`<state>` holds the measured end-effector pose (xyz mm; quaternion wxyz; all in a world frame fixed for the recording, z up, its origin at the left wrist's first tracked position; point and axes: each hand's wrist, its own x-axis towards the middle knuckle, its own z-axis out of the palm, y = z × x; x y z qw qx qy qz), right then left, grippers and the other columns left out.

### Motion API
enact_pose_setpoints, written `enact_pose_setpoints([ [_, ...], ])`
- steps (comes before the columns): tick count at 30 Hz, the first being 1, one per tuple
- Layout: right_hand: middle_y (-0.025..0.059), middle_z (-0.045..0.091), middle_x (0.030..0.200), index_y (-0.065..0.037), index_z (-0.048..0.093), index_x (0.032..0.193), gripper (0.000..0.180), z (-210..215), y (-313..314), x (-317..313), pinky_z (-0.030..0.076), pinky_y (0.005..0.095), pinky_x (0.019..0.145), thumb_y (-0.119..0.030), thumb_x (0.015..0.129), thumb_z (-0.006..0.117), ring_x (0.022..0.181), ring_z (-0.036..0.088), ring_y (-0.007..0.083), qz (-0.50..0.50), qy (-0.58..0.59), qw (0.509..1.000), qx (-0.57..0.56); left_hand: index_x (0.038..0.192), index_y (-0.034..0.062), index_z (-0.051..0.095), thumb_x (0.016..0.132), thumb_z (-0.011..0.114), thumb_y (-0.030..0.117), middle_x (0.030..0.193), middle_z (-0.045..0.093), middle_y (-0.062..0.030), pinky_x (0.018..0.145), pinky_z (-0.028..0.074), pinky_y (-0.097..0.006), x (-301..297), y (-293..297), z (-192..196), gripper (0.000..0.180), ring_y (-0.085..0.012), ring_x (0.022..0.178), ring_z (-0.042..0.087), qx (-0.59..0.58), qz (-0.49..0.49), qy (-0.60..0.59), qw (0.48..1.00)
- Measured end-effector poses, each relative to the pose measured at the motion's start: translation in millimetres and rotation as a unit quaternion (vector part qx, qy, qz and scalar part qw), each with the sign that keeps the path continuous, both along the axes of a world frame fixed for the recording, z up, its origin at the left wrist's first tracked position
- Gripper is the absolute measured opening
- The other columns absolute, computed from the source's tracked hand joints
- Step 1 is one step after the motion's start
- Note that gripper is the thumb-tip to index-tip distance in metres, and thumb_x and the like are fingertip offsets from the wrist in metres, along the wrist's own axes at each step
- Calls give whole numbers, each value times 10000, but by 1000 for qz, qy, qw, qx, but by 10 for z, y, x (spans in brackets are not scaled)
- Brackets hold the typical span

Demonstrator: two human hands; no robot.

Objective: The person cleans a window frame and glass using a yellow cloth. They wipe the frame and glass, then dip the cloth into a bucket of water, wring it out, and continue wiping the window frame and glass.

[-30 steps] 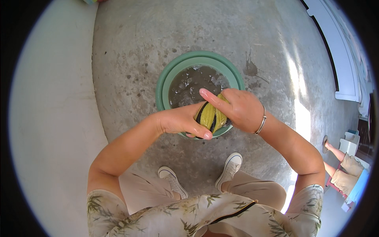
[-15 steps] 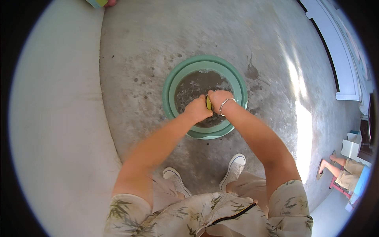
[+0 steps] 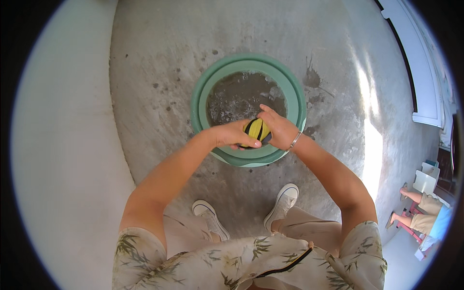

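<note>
A round green basin [image 3: 202,94] of dark soapy water stands on the concrete floor in front of my feet. Over its near rim I hold a wadded yellow and black striped cloth [image 3: 255,131]. My left hand [image 3: 232,136] grips the cloth from the left, fingers curled around it. My right hand [image 3: 277,126], with a bracelet on the wrist, clasps it from the right. Both hands press together on the cloth, which mostly hides between them.
Wet splashes mark the concrete around the basin. My white sneakers [image 3: 282,202] stand just below it. A smooth pale floor strip [image 3: 63,145] runs along the left. At the far right another person's legs [image 3: 418,212] rest by a red stool, near a white wall ledge [image 3: 411,63].
My hands went from holding the cloth up near me down into the basin, and now sit over its near rim, still clasping the cloth.
</note>
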<state>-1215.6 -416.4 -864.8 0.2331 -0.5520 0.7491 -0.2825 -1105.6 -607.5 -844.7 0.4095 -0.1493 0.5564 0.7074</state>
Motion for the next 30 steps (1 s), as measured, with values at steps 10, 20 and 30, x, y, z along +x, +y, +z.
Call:
enact_pose_setpoints([
  [10, 182, 602, 934, -144, 431, 1342, 680, 101, -404, -372, 499, 452, 733, 22, 711, 620, 862, 609, 399, 36, 50, 997, 44, 1209, 64, 481, 714, 814, 221, 944, 574, -2, 627, 450, -232, -293, -395, 45, 617, -69, 789, 534, 28, -26, 9, 999],
  [20, 203, 594, 875, -104, 490, 1096, 373, 1610, -646, -218, 520, 449, 656, -43, 750, 617, 786, 643, 382, 58, 134, 977, 153, 1164, -35, 478, 675, 733, 124, 981, 639, -250, 824, 497, -422, 14, -9, 1302, 575, -394, 956, 622, -351, 74, 168, 918],
  [30, 186, 662, 1013, -43, 512, 1082, 328, 2858, -783, -119, 527, 431, 799, -74, 772, 615, 989, 634, 349, -29, 46, 932, 358, 1038, 60, 534, 744, 660, 179, 948, 665, -180, 755, 522, -455, -130, 234, 2616, 341, -368, 912, 642, -506, 1, 106, 856],
])
